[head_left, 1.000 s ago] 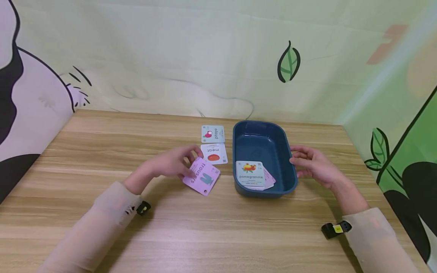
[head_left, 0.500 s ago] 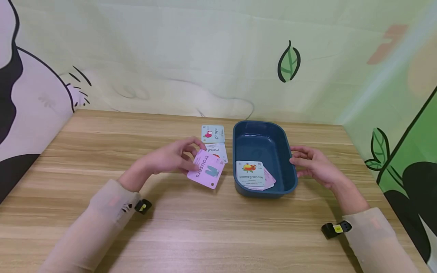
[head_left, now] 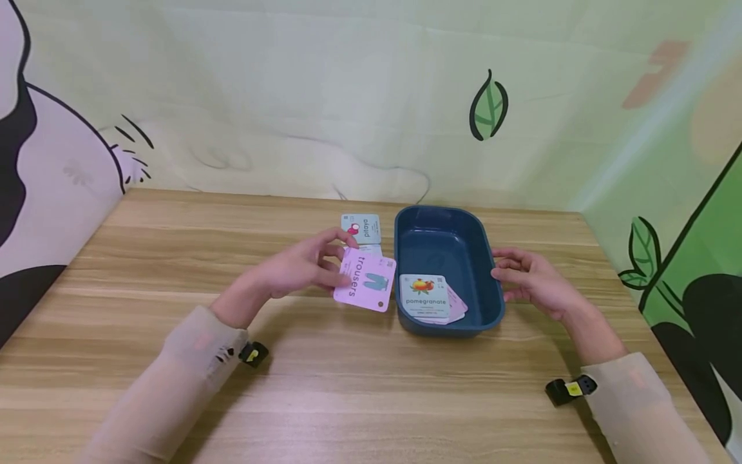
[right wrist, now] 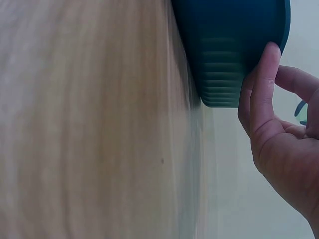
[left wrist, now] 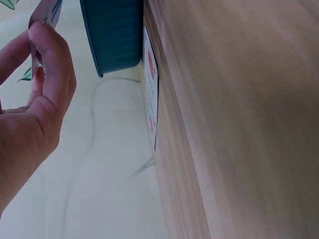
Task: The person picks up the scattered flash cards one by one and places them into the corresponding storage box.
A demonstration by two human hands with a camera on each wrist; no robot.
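Observation:
My left hand [head_left: 298, 265] pinches a pink flash card [head_left: 366, 281] marked "trousers" between thumb and fingers. The card is raised off the table, its right edge close to the left wall of a dark blue bin [head_left: 480, 240]. In the left wrist view, this card [left wrist: 46, 14] shows nearly edge-on. My right hand [head_left: 536, 283] rests its fingertips against the outer right side of the bin; in the right wrist view a fingertip [right wrist: 270, 51] touches the wall just under the rim. Inside the bin's near end lies a "pomegranate" card [head_left: 425, 299], on top of pink cards [head_left: 458, 305].
A "pitaya" card [head_left: 361, 228] lies on the wooden table [head_left: 324, 399] left of the bin. Just nearer is a "meat" card [head_left: 371, 249], mostly hidden by the held card. A printed cloth wall [head_left: 301, 96] stands behind the table.
My left hand has lifted the trousers card and carried it right towards the bin, turning it a little and covering more of the meat card. The right hand and the bin stay put.

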